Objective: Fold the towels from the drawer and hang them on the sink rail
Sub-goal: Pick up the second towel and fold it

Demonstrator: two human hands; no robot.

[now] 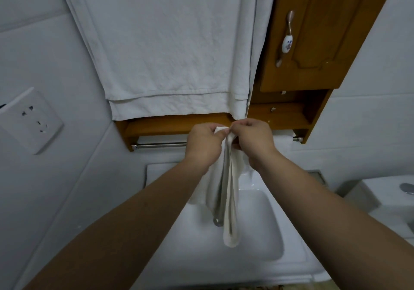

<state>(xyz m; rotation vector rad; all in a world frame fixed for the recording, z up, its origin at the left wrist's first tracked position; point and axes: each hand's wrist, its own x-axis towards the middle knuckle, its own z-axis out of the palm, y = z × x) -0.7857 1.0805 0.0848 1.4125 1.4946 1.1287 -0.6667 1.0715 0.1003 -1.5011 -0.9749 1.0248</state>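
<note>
Watching remotely, I see a large white towel (161,43) hanging over the wall above the sink (257,222). The chrome rail (161,144) is bare on its left stretch, which I judge is why both hands are raised just in front of it. The small white towel (230,200) dangles over the basin as a narrow doubled strip (limp, looped end lowest), and the left hand (205,146) and right hand (253,143), held close together, pinch its top edge with curled fingers.

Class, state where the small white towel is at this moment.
Head view, centre: the left hand and right hand grip the small towel by the metal rail, and it hangs down over the sink.
</note>
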